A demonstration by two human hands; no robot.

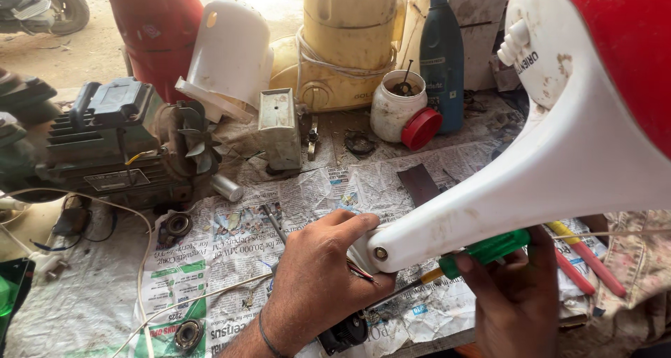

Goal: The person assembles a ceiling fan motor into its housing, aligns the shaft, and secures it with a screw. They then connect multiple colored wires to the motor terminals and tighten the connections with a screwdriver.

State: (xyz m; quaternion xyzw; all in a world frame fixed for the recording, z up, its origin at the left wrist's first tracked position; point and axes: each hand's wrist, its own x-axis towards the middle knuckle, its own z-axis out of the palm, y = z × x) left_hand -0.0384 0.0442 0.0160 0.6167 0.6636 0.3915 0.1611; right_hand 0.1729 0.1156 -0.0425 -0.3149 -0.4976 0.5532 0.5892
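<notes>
Crumpled newspaper (293,190) covers my workbench, grimy and creased. My left hand (314,281) curls shut around the narrow end of a smooth white plastic arm (531,190), dirt-smudged, which widens up to a glossy red housing (622,43) at the right. My right hand (517,295) grips a green-handled screwdriver (482,249) beneath it, its shaft running just under a small screw (380,253). A greasy ribbed motor (112,141) crowds the left; a white jar (395,106) and dark blue bottle (442,57) stand behind. Open paper lies between.
</notes>
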